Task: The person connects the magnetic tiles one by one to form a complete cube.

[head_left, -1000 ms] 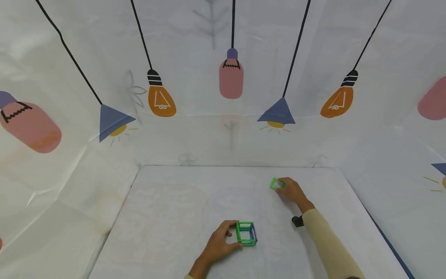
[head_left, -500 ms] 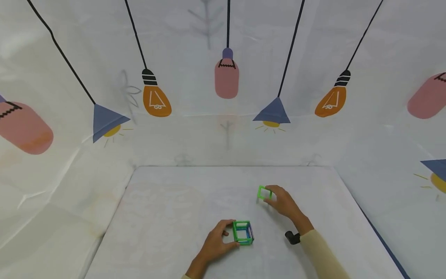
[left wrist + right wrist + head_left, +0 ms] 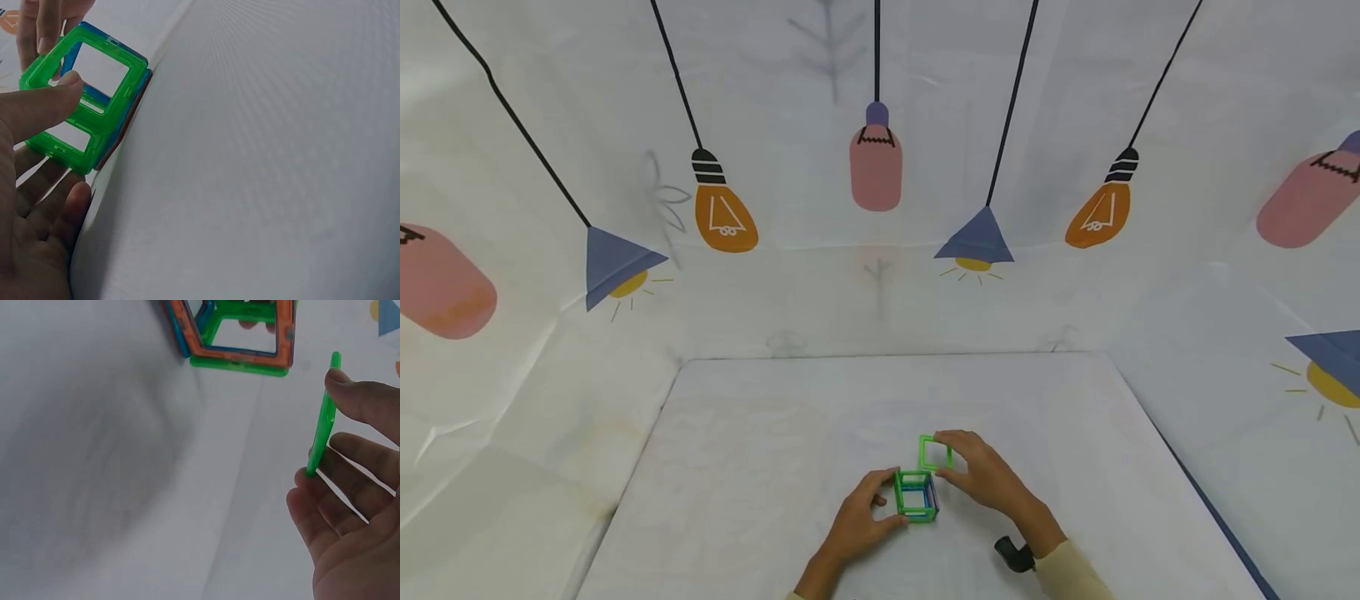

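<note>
On the white table, my left hand (image 3: 856, 523) holds an open-sided cube of magnetic tiles (image 3: 917, 518) between thumb and fingers. Green square frames of the cube (image 3: 125, 94) show in the left wrist view, with blue ones behind; an orange frame (image 3: 285, 331) faces the right wrist view. My right hand (image 3: 988, 477) pinches a single green square magnetic tile (image 3: 923, 452) by its edge, just beyond the cube in the head view. Seen edge-on, that tile (image 3: 323, 425) stands apart from the cube in the right wrist view.
The white tabletop (image 3: 760, 467) spreads around both hands. Behind and beside it hangs a white sheet (image 3: 820, 292) printed with lamps and bulbs. A black device (image 3: 1013, 555) sits at the right wrist.
The right hand has brought the green tile from the back right of the table leftward and nearer, close to the cube. The left hand keeps its hold on the cube.
</note>
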Motion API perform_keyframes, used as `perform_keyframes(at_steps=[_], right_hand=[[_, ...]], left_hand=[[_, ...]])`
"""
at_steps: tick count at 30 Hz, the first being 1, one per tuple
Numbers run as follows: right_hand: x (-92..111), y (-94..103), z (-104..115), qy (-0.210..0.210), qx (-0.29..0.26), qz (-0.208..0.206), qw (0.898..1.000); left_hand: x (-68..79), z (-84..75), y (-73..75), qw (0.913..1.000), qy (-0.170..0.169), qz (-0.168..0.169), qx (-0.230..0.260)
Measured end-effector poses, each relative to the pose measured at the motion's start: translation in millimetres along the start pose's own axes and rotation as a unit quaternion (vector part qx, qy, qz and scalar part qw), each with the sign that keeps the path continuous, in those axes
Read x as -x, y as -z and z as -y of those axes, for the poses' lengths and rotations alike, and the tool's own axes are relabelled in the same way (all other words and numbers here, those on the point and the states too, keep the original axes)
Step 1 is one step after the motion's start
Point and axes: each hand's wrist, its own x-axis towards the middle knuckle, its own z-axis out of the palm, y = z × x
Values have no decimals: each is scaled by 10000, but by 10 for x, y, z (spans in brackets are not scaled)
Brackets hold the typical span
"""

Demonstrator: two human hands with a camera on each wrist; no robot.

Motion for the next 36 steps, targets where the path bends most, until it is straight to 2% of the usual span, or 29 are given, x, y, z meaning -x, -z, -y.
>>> perform_keyframes(at_steps=[4,9,18,23,30,36], right_hand=[[26,-20,115,102,-180,174,9996],[44,-44,220,58,-493,451,9977],[98,-127,225,-24,-547,728,9958],[104,-164,224,25,-582,801,9951],[108,-199,243,66,-628,807,9947],[107,-188,255,132,-584,850,9946]], left_hand=[[4,11,-6,9998,-190,-89,38],[12,35,-6,9995,-263,-142,128],[14,37,-14,9996,-169,-104,211],[19,52,-17,9997,-148,-108,162],[23,66,-26,9986,-488,-210,58],[18,57,-24,9989,-392,-212,108]])
